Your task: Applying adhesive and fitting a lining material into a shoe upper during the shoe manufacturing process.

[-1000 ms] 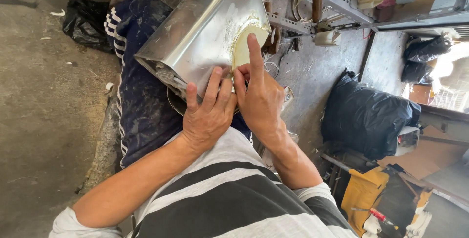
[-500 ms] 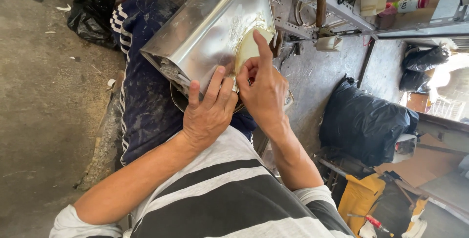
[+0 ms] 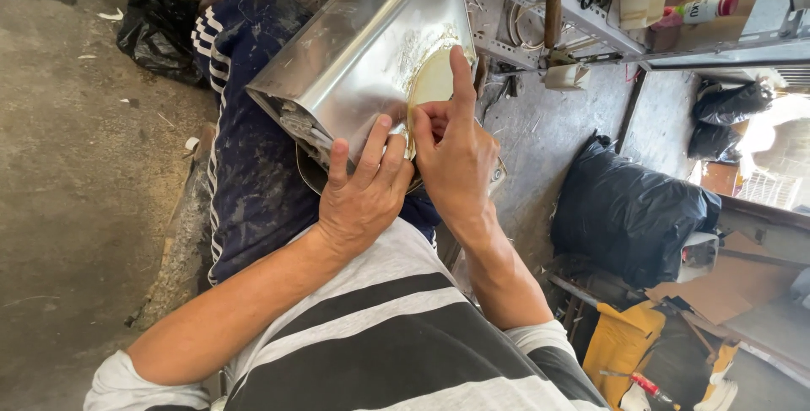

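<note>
Shiny sheet-metal duct piece (image 3: 363, 48) resting across lap, left hand (image 3: 363, 196) spread flat on its near edge, right hand (image 3: 456, 154) pinching its round cutout rim (image 3: 432, 82), forefinger extended; likely light, stiff, sharp-edged, best gripped on folded edges.

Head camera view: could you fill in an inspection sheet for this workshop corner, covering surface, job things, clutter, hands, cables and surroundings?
Surface: bare concrete floor, dusty, with small scraps.
Job's things: shiny metal sheet piece resting on the lap, with a round pale opening.
Clutter: black bags, a yellow bag, a bottle on the shelf.
Hands: left hand pressed flat on the sheet's edge; right hand beside it, forefinger along the opening's rim.
Cables: pale wires under the shelf.
Surroundings: metal shelf with tools; bright daylight at right.
</note>
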